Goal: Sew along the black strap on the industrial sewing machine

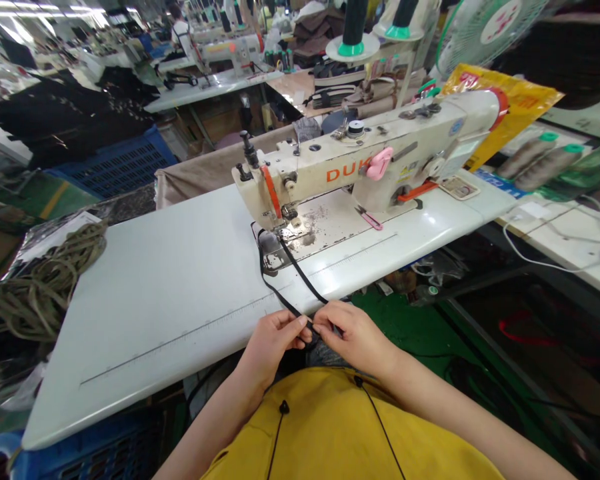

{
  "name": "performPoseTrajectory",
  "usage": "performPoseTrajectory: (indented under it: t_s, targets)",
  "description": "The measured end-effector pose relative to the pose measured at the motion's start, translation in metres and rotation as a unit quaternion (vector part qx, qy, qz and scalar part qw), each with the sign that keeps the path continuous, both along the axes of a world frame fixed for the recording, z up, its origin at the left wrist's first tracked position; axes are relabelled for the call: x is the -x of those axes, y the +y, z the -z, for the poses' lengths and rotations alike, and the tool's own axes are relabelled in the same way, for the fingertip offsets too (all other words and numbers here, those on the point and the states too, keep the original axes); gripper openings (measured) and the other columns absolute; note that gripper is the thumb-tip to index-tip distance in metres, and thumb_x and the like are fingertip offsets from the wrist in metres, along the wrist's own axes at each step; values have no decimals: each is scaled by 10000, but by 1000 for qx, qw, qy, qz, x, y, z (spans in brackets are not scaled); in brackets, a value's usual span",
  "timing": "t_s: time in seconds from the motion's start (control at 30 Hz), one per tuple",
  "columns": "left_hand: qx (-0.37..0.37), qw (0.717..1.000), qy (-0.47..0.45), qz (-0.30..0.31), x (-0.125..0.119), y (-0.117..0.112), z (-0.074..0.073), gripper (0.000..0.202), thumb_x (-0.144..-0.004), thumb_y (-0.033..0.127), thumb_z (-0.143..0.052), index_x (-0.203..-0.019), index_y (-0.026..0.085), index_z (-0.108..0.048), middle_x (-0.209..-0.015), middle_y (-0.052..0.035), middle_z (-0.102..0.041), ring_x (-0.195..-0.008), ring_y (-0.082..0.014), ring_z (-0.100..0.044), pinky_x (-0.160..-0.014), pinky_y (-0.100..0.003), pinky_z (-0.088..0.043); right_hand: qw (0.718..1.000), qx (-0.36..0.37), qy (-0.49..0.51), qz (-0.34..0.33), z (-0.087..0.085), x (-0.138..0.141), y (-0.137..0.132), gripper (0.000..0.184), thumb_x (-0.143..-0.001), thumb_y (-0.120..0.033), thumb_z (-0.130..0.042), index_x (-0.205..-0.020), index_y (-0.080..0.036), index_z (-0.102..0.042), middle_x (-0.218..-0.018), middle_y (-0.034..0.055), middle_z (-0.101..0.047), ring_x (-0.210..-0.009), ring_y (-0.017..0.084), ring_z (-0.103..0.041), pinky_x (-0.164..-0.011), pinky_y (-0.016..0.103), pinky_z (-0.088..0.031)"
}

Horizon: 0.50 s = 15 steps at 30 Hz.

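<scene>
A narrow black strap (304,272) runs in two strands from the needle area of a white sewing machine (325,167) to the table's front edge. There my left hand (280,337) pinches one strand between thumb and forefinger. Close beside it, my right hand (350,333) is closed on the other strand, fingertips almost touching the left ones. The short piece of strap between the fingers is partly hidden. Behind the strands, pink-handled thread snips (370,219) lie on the machine bed. The far ends of the strap sit at the presser foot, too small to make out clearly.
The white table (170,267) carries a printed ruler line. Coiled olive cord (55,287) lies at the left. Blue crates (115,163) stand behind and below. Thread cones (354,30), a fan (490,27) and a yellow bag (505,100) are at the right rear, with a white cable (545,263) nearer.
</scene>
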State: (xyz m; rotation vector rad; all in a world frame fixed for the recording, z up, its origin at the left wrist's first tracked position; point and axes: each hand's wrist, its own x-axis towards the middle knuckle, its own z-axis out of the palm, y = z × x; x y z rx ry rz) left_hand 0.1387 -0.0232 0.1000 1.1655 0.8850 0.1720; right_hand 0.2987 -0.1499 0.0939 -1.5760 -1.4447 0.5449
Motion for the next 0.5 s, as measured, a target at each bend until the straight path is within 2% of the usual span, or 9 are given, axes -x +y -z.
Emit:
performPoseTrajectory:
  t_s: [0.13,0.27,0.4,0.5]
  targets:
    - [22,999,-12,-24,-1,-1,-1,454,-733,559,-881,-723,141,-704,-743,-63,-744,-665,-136,-654,-649,-246,-546,1000,2,-12,10,6,0,1,124,-950,-137,-521,-860,-220,-540,-820,14,-556,-779,177,-527,-710,289,-399]
    - [17,998,-26,-63,0,-2,1,444,-726,539,-899,-763,136,-716,-760,-55,-739,-706,-143,-653,-709,-265,-568,997,18,58,40,15,-2,3,98,-975,-226,-511,-884,-226,-547,-802,8,-550,-755,178,-525,-702,290,-412]
    - [57,992,-74,-81,-3,-5,0,436,-740,514,-910,-795,137,-698,-794,-38,-714,-806,-164,-682,-830,-316,-609,989,55,133,30,18,-3,3,178,-996,-321,-512,-851,-223,-540,-762,-13,-514,-714,160,-489,-654,271,-383]
    - [82,988,-88,-94,-4,-7,-3,460,-721,511,-928,-792,143,-661,-763,-15,-673,-810,-173,-696,-825,-343,-633,981,66,179,22,18,-3,3,221,-1001,-381,-526,-851,-218,-537,-752,-20,-497,-700,153,-463,-642,267,-368]
